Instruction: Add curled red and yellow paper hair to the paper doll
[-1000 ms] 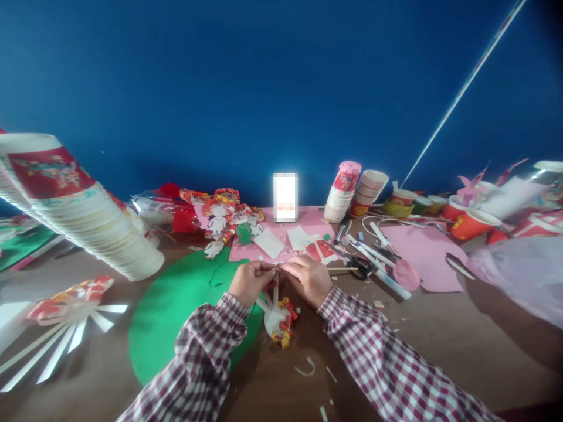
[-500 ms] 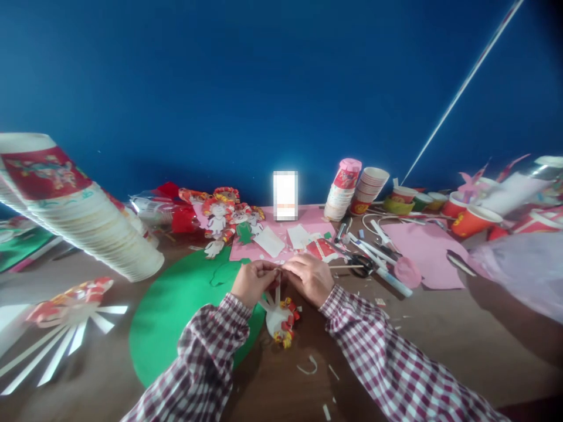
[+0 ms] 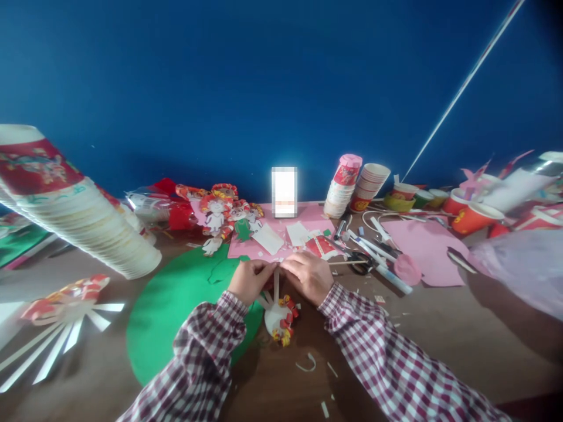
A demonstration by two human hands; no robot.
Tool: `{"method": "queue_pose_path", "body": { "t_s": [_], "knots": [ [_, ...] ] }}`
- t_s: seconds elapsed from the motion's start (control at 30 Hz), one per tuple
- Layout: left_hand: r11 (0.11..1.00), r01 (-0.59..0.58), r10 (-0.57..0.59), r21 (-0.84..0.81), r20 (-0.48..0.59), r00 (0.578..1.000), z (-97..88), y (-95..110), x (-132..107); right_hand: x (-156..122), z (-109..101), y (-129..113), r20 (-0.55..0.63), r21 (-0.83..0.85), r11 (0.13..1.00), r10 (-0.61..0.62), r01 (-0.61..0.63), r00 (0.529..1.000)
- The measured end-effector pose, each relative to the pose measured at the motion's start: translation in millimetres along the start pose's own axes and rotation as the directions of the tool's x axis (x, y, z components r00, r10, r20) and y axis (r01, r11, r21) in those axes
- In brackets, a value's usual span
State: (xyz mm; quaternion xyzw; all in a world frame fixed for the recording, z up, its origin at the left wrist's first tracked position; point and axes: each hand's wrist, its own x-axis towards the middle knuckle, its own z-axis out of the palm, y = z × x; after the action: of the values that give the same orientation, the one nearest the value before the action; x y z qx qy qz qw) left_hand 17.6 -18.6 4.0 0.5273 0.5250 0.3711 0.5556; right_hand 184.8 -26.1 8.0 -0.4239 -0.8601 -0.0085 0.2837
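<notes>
My left hand (image 3: 249,280) and my right hand (image 3: 307,275) meet at the middle of the table, both with fingers pinched on the tip of a thin white paper strip (image 3: 277,282). That strip belongs to a cut-up paper cup piece (image 3: 278,317) with white strips and curled red and yellow ends, lying just below my hands. The left hand rests over the edge of a green paper circle (image 3: 167,310). Checked sleeves cover both forearms.
A tall leaning stack of paper cups (image 3: 65,205) fills the left. A second cut cup (image 3: 61,310) lies at far left. Pink paper (image 3: 424,249), scissors (image 3: 358,265), pens, cup stacks (image 3: 352,190), red cups (image 3: 472,218) and paper figures (image 3: 224,214) crowd the back and right.
Both hands stay pinched on the strip and have shifted slightly; the view has tilted down a little. Nothing was picked up or released.
</notes>
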Motion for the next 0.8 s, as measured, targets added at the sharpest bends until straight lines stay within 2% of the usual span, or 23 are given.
{"method": "queue_pose_path", "body": {
  "t_s": [0.1,0.3,0.47,0.63,0.8],
  "knots": [
    [1.0,0.015,-0.015,-0.001,0.025,1.0,-0.6,1.0,0.1,-0.4,0.8,0.7,0.014,0.009,1.0,0.014,-0.014,1.0],
    [0.998,0.037,-0.037,-0.053,0.002,0.999,1.3,1.2,0.2,-0.6,2.2,0.7,-0.01,0.019,1.0,0.018,-0.017,1.0],
    [1.0,0.005,-0.005,-0.02,0.003,1.0,1.1,-1.3,1.2,-0.6,3.4,3.1,-0.033,0.037,0.999,0.027,-0.026,0.999],
    [0.992,-0.106,0.107,0.068,-0.021,0.994,0.0,-5.1,3.9,-0.8,4.3,4.0,-0.039,0.047,0.998,0.048,-0.047,0.998],
    [0.994,-0.109,0.109,0.017,-0.013,0.994,-1.1,-8.2,5.8,-0.8,4.4,2.3,-0.032,0.046,0.997,0.064,-0.062,0.997]
  ]
}}
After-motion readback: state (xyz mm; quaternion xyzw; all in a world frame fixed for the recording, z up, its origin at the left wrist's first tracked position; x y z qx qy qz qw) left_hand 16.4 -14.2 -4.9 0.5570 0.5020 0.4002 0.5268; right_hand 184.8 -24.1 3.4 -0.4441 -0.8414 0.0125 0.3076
